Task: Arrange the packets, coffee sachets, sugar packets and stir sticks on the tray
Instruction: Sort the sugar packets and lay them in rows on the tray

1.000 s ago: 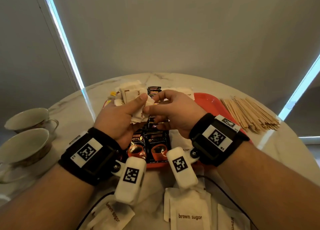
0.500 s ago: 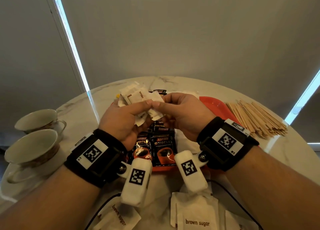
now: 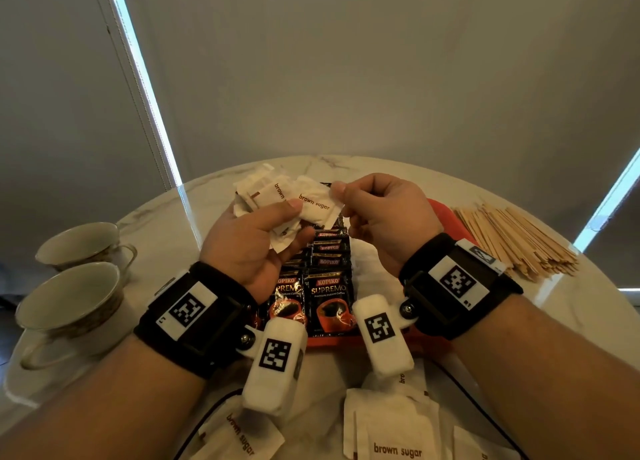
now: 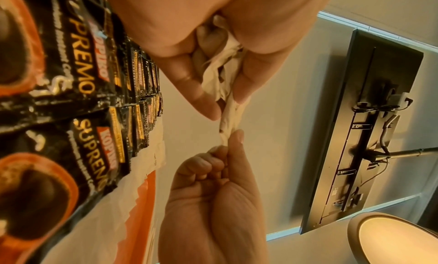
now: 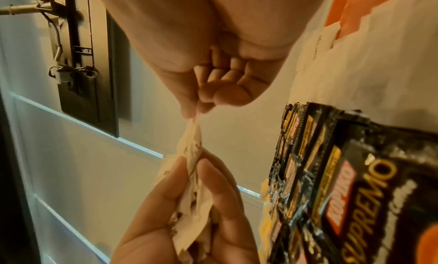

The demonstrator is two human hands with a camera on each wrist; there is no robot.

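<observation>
The left hand (image 3: 256, 248) clutches a fanned bunch of brown sugar packets (image 3: 277, 196) above the red tray (image 3: 446, 213), while the right hand (image 3: 384, 217) pinches one packet's corner between thumb and forefinger. Coffee sachets (image 3: 329, 293) already lie in rows on the tray. The stir sticks (image 3: 512, 241) lie on the table beside it, and more sugar packets nearer the person (plenty left, I'd say). The wrist views alone show that pinch from underneath.
</observation>
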